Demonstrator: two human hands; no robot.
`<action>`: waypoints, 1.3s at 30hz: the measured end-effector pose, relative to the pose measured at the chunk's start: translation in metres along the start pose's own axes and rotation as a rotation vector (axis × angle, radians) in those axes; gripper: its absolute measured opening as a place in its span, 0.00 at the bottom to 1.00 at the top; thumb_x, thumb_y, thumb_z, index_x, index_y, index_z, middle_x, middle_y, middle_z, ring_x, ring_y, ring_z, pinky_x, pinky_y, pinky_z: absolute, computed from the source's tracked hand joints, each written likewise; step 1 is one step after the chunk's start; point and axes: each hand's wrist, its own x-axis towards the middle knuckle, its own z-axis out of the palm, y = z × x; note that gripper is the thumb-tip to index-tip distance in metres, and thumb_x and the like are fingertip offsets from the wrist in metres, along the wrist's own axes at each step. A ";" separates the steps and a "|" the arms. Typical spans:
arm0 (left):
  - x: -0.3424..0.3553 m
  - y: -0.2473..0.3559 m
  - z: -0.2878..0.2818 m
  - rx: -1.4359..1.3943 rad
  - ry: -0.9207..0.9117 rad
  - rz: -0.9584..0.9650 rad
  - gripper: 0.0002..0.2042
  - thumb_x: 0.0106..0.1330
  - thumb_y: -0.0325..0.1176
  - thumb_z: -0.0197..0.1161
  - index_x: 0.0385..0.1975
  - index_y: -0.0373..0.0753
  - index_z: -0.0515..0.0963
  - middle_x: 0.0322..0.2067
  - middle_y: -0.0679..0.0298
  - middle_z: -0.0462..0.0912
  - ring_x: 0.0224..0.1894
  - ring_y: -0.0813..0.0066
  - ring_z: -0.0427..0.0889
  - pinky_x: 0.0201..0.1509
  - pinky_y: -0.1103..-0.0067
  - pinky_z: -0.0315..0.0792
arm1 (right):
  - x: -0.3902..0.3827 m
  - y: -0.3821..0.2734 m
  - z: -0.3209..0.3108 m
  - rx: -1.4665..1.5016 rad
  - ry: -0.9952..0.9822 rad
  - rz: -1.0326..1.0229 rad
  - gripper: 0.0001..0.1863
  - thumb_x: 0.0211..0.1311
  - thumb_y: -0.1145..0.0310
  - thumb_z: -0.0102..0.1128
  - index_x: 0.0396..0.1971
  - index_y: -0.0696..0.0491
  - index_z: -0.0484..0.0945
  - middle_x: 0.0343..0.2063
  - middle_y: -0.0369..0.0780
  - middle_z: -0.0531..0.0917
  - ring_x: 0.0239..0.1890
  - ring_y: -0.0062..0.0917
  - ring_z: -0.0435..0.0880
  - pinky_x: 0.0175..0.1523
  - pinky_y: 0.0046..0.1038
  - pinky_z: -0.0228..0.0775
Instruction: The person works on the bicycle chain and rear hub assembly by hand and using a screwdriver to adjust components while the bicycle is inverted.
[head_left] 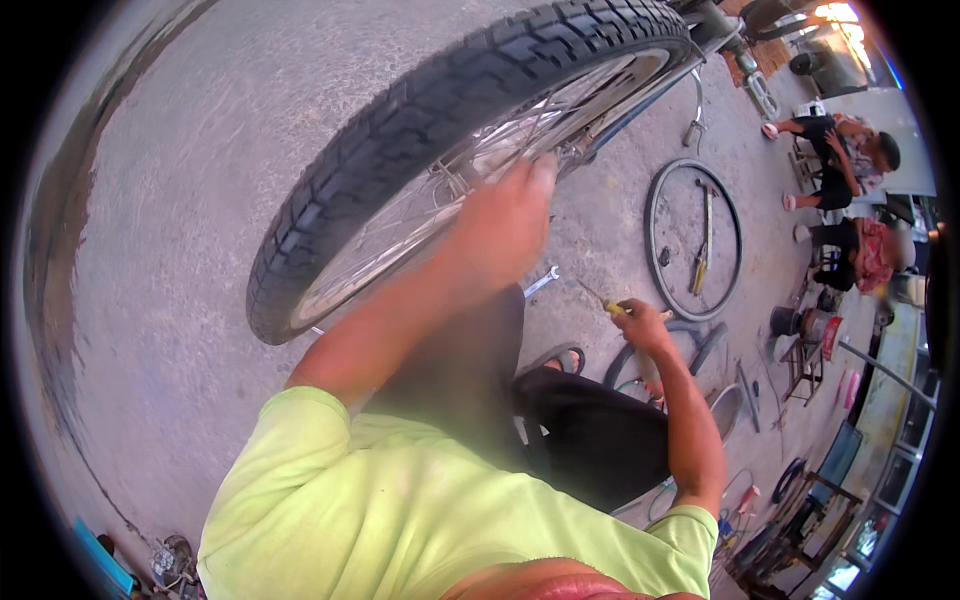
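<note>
A bicycle wheel (400, 170) with a knobbly black tyre stands tilted in front of me. My left hand (505, 215) is at its hub, beside the axle end and the frame. Its fingers are curled closed, slightly blurred, and what they grip there is hidden. Lower and to the right, my right hand (640, 325) is closed round the yellow handle of a thin-shafted screwdriver (612, 307). The shaft points up and left, away from the wheel. Between the two hands a metal spanner (541, 282) lies on the floor.
On the concrete right of the wheel lies a loose black tyre (652, 215), with a hammer (708, 225) and a yellow-handled tool (699, 275) inside its ring. More black tubing (710, 345) is near my right forearm. Two people sit at the far right beside a small metal stand (805, 365).
</note>
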 end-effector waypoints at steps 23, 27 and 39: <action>-0.065 -0.098 0.046 -0.500 0.052 0.250 0.22 0.58 0.17 0.61 0.55 0.37 0.81 0.40 0.54 0.86 0.37 0.56 0.87 0.41 0.72 0.80 | 0.056 0.044 0.031 0.250 -0.002 0.064 0.28 0.66 0.57 0.67 0.59 0.59 0.79 0.47 0.44 0.89 0.51 0.32 0.87 0.56 0.33 0.77; -0.048 -0.076 0.012 -0.436 0.094 0.315 0.24 0.54 0.17 0.62 0.53 0.37 0.82 0.32 0.57 0.84 0.29 0.60 0.84 0.35 0.72 0.78 | 0.030 -0.140 -0.040 0.727 0.056 -0.124 0.26 0.73 0.57 0.60 0.62 0.59 0.76 0.50 0.41 0.86 0.53 0.26 0.84 0.55 0.29 0.76; -0.037 -0.076 -0.001 -0.311 -0.046 0.486 0.21 0.55 0.16 0.62 0.51 0.36 0.83 0.32 0.57 0.84 0.29 0.61 0.84 0.33 0.70 0.78 | 0.026 -0.256 -0.059 1.098 -0.060 -0.560 0.27 0.73 0.61 0.54 0.66 0.58 0.69 0.58 0.43 0.82 0.59 0.30 0.81 0.64 0.37 0.71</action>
